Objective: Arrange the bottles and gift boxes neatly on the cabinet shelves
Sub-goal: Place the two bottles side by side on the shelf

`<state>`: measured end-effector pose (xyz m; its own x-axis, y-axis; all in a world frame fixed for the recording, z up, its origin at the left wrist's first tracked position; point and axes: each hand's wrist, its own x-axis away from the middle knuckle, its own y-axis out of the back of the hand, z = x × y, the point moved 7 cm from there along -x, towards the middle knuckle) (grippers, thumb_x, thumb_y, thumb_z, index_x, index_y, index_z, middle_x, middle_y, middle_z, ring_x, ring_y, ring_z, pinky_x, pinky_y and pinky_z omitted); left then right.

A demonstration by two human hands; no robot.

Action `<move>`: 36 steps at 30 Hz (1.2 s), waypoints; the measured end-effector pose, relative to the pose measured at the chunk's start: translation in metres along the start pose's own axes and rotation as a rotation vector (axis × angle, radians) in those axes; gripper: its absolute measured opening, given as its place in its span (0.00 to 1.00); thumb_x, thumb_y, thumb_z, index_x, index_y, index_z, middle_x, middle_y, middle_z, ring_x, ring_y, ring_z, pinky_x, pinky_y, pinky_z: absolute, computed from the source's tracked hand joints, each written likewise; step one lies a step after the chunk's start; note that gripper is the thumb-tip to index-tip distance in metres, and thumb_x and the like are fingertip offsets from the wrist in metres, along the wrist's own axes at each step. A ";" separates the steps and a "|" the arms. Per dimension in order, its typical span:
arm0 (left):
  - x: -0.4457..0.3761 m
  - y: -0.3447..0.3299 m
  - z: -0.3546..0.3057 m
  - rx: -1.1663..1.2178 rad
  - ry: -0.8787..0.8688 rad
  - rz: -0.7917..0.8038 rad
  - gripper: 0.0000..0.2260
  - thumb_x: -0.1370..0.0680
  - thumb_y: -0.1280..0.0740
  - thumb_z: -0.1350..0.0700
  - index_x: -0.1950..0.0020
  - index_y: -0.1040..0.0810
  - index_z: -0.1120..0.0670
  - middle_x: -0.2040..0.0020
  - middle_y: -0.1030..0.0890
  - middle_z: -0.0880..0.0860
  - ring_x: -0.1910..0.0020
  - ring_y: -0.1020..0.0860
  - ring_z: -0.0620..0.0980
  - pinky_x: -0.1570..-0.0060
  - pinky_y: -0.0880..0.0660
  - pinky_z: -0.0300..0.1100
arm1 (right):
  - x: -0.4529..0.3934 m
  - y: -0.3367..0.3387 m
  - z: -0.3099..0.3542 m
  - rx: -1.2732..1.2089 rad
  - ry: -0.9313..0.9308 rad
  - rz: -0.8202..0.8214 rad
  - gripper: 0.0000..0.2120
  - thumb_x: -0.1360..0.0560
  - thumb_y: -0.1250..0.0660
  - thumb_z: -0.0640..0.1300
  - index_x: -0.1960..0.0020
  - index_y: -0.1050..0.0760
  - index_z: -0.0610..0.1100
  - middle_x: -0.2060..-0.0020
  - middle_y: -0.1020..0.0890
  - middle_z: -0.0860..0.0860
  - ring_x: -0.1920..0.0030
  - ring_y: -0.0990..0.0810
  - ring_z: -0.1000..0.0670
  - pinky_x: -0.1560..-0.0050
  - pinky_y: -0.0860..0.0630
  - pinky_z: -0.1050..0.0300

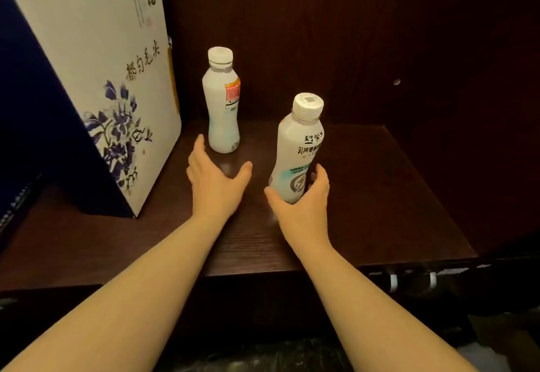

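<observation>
Between the right hand's thumb and fingers leans a white-capped, milky-white bottle, seemingly gripped at its base. Left hand lies spread, holding nothing, just short of a matching upright bottle.

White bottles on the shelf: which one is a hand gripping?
The nearer bottle, on the right, held low by the right hand. The rear bottle stands free beyond the open left hand.

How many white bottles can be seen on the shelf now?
2. One bottle stands upright near the back, beside the gift box. The other bottle is nearer, tilted, in the right hand. The box may hide more.
</observation>
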<state>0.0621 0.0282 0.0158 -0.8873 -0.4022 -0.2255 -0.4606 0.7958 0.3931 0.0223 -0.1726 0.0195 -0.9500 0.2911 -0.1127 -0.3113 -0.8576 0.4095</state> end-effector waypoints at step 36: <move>0.028 -0.069 -0.107 0.209 -0.170 0.287 0.33 0.28 0.23 0.51 0.30 0.39 0.40 0.39 0.25 0.47 0.43 0.24 0.45 0.54 0.27 0.39 | 0.015 0.128 0.023 -0.098 0.064 -0.253 0.32 0.36 0.22 0.55 0.37 0.33 0.57 0.44 0.24 0.56 0.47 0.22 0.59 0.54 0.22 0.64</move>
<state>0.0663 -0.0863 0.0774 -0.9550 -0.0835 -0.2845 -0.1648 0.9472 0.2752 -0.0309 -0.2686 0.0907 -0.8402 0.4765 -0.2589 -0.5368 -0.7988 0.2718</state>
